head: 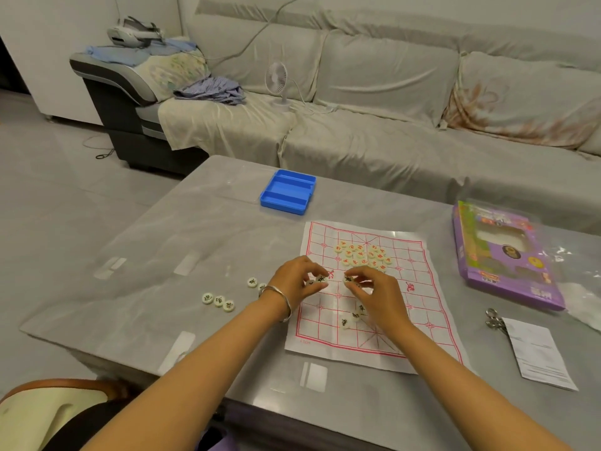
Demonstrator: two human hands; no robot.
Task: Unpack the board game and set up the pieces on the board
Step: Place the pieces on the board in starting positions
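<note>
Both forearms reach forward over the paper board, hands close together. The left hand pinches a black-marked piece, and the right hand pinches a second piece. The red pieces lie just beyond the fingertips.

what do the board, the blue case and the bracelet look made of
Board: thin paper or plastic sheet, matte, with fold creases and printed red lines. Blue case: moulded plastic, smooth, slightly glossy, uniform colour. Bracelet: likely metal, polished silver-coloured, catching bright highlights.
</note>
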